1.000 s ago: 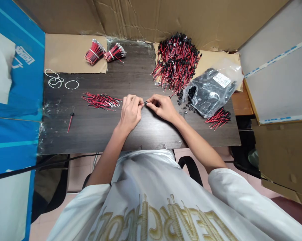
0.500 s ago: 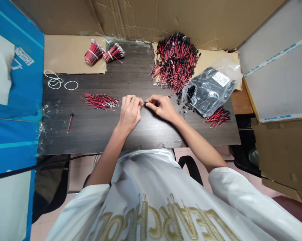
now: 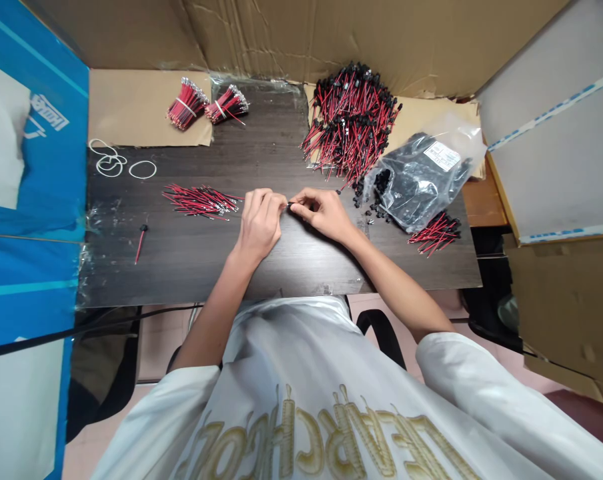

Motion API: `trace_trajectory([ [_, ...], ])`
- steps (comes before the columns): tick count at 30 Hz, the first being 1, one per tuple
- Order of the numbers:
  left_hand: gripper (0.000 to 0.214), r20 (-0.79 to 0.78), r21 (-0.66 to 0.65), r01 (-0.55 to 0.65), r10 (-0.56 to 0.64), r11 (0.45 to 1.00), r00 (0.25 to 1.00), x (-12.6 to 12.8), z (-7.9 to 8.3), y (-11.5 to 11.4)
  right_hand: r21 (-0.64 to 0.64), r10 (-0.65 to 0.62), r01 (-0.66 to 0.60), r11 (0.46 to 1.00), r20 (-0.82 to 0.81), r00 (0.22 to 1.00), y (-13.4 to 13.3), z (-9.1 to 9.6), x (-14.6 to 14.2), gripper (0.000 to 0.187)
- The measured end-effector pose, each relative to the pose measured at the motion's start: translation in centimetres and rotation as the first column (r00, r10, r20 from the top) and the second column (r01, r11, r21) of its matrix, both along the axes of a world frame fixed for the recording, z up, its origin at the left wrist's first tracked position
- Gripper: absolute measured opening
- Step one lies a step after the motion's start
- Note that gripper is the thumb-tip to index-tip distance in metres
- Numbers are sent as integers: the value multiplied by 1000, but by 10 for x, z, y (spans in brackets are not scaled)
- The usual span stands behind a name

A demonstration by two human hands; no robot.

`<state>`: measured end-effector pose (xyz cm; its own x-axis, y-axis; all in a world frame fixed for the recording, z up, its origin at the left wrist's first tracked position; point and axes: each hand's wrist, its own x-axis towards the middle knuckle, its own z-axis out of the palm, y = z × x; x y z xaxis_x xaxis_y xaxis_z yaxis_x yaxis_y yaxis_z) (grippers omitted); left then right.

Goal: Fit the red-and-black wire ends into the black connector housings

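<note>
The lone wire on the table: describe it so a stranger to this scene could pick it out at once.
Find the dark table and look at its left part, nearer the person than the white rings. There lies the lone wire, red with a black end. Unlike the loose pile to its upper right, it lies by itself.
</note>
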<state>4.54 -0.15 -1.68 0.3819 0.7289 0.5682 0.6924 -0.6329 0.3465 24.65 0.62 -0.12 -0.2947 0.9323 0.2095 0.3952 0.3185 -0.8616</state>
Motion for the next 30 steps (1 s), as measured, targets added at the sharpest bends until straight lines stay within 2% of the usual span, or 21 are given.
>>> trace_trajectory([
  [5,16,14,-46,13,-12,999,1000,0,0,0,-3,-2,2,1000,2,1000,0,0,0,32],
  [12,15,3,25,1,-1,1000,1000,1,-1,-1,0,0,0,1000,-17,1000,-1,0,-1,41],
  [20,14,11,-2,32,-32,999,999,2,0,-2,-43,51,-53,998,-53,997,-2,3,-2,45],
  [30,7,74,99,-9,2,995,997,-1,7,-2,-204,12,-62,977,-238,971,3,0,0,41],
])
